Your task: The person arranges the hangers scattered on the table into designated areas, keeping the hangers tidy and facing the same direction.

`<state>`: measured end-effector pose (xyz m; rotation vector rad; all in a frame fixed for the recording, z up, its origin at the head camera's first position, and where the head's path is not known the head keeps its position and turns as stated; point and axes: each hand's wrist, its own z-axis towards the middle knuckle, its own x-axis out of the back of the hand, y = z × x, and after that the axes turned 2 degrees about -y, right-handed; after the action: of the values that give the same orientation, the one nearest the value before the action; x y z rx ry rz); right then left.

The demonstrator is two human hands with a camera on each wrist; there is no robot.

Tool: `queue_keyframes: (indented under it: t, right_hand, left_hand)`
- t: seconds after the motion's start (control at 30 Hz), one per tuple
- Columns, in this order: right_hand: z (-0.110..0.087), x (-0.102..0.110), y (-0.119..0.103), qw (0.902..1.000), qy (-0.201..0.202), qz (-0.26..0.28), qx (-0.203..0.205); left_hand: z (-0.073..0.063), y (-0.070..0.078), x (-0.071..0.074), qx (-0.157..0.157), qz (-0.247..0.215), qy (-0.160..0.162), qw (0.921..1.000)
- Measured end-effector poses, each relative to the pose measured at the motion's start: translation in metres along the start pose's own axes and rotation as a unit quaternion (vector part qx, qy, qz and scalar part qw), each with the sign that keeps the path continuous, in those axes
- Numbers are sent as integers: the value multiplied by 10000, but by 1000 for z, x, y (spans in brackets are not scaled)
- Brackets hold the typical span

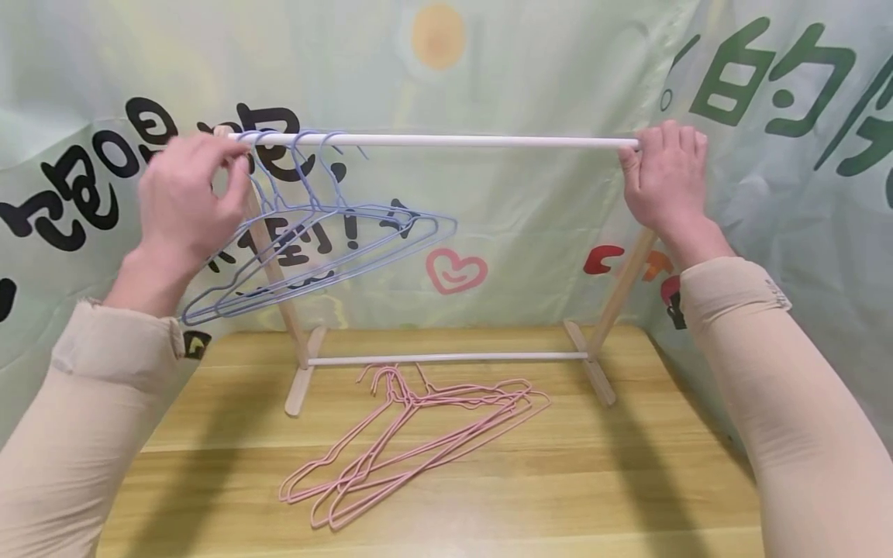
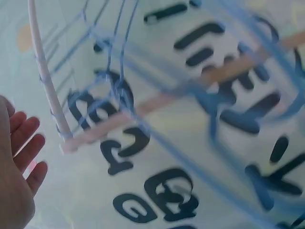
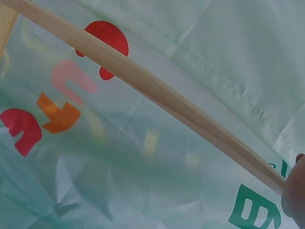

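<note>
A small clothes rack with wooden posts and a white top rod [image 1: 446,141] stands on the table. Several blue hangers [image 1: 315,204] hang bunched at the rod's left end. Beside that end is my left hand [image 1: 188,194]; in the left wrist view its fingers [image 2: 26,136] are loosely bent, apart from the rod and holding nothing. My right hand [image 1: 666,177] grips the rack's top right corner, fingers over the post's top and thumb by the rod. Below it, the right wrist view shows the wooden post [image 3: 157,90]. Several pink hangers [image 1: 412,401] lie piled on the table.
The wooden table [image 1: 558,480] carries the rack's feet, joined by a lower white rod [image 1: 446,357]. Behind and at both sides hangs a printed cloth [image 1: 544,70] with characters and a heart. The pink pile lies in front of the lower rod.
</note>
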<state>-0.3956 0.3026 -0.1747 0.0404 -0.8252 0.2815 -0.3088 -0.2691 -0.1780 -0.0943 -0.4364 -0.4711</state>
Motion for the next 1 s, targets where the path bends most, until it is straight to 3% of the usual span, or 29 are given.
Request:
queue_keyframes:
  t: [0.1, 0.2, 0.4, 0.5, 0.77, 1.0]
  right_hand:
    - [0, -2, -1, 10000, 35, 26, 17]
    - [0, -3, -1, 10000, 74, 35, 39]
    - [0, -3, -2, 9999, 117, 53, 66]
    - [0, -2, -1, 9999, 138, 52, 60]
    - [-2, 4, 3, 9998, 151, 98, -52]
    - [0, 13, -8, 9961, 6, 792, -389]
  left_hand:
    - [16, -12, 0, 127, 249, 224, 9994]
    - [29, -23, -3, 132, 515, -37, 9986]
    - [46, -39, -13, 95, 794, -1547, 9847]
    - [48, -42, -21, -20, 678, -1972, 9780]
    - [44, -36, -40, 310, 717, -1984, 9770]
    - [45, -40, -42, 560, 874, -1960, 9751]
